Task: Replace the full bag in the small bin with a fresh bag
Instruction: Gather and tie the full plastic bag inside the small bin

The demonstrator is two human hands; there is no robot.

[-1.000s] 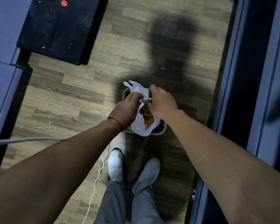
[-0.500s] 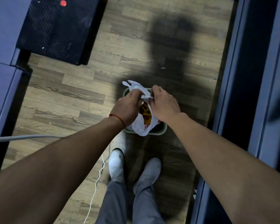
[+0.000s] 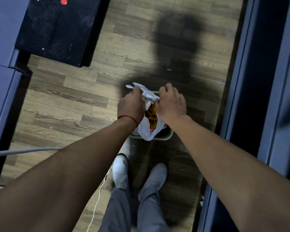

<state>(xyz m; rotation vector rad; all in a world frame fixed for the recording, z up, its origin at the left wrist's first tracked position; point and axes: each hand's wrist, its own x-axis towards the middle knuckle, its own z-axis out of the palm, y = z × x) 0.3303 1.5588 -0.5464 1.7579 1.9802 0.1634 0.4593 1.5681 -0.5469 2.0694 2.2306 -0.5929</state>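
1. Thin white plastic, crinkled: full bag (image 3: 147, 131) sits in the small bin (image 3: 167, 137), body bulging over the near rim, yellow/orange contents showing thru the open gap at top. Bin stands on wood-plank floor (image 3: 65, 104), just ahead of the person's shoes.
2. Left hand (image 3: 131, 106): fingers curled closed, pinching one bag handle; loose white tail sticks out past knuckles on the far-left side. Red string on wrist.
3. Handle strip (image 3: 149, 95), between hands: pulled fairly taut from left grip to right grip, over the bin's far rim.
4. Right hand (image 3: 172, 102): closed into a fist on the other handle end, knuckles up. Exact finger pinch not visible from above.
5. Risk, prob.: film is thin; a hard tug on handles w/ a heavy load could tear it or slip a grip, dumping contents into the bin or on floor.
6. Risk: bag mouth not closed; lifting before tying could spill the yellow items.
7. Risk: light bin may lift w/ the bag if the film clings inside.
8. Risk: white cable (image 3: 97, 198) lies by the left shoe; trip hazard on stepping back.
9. Hidden/unclear: most of bin rim + interior under hands and bag; whether a knot has been started; contents' identity; no fresh bag in view. Right edge dark, detail lost.
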